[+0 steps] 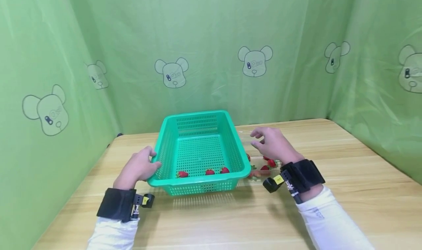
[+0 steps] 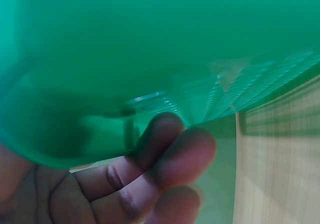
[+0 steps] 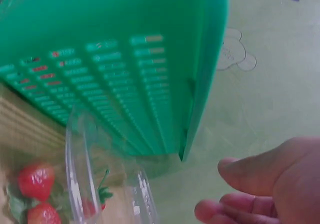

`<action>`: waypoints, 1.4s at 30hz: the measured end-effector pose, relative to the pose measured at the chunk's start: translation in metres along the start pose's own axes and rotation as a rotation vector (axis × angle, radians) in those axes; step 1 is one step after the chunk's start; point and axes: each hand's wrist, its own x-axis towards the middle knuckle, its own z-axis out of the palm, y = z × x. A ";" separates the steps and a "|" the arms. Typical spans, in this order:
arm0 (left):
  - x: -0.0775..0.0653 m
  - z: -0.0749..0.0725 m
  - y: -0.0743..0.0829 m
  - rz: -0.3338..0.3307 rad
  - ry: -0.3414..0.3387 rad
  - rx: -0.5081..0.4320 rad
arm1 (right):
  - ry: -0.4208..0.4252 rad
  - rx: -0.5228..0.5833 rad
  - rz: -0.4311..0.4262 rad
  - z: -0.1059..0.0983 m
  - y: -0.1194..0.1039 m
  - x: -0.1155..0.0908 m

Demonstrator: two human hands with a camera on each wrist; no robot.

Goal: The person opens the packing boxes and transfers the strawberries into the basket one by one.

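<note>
My left hand [image 1: 140,164] grips the left rim of a green plastic basket [image 1: 200,180]. In the left wrist view, its fingers [image 2: 185,156] curl under the rim from outside. Three strawberries [image 1: 210,172] lie inside the basket along its near wall. To the right of the basket, my right hand [image 1: 271,144] hovers with thumb and fingers apart and nothing between them. Below it is a clear plastic container [image 3: 82,179] with several strawberries [image 3: 37,181], partly hidden by the hand and the basket in the head view.
The wooden table [image 1: 211,224] extends in front and to both sides. A green curtain [image 1: 211,92] with bear-head prints hangs behind and on either side. The basket's right wall stands close beside the clear container.
</note>
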 end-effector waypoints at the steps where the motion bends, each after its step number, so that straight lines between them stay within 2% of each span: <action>1: 0.000 0.000 0.000 0.001 0.000 0.001 | 0.001 -0.007 0.012 0.000 0.002 0.000; 9: -0.001 0.000 0.000 0.006 -0.001 0.000 | -0.028 -0.047 0.131 0.002 0.018 0.001; 21: 0.000 0.001 -0.002 0.000 0.001 0.009 | -0.091 -0.078 0.225 0.008 0.034 0.000; 27: 0.001 0.001 -0.002 0.000 0.000 0.009 | -0.126 -0.086 0.249 0.011 0.039 0.001; 42: 0.001 0.000 -0.001 0.001 -0.005 0.008 | -0.142 -0.114 0.272 0.018 0.046 0.000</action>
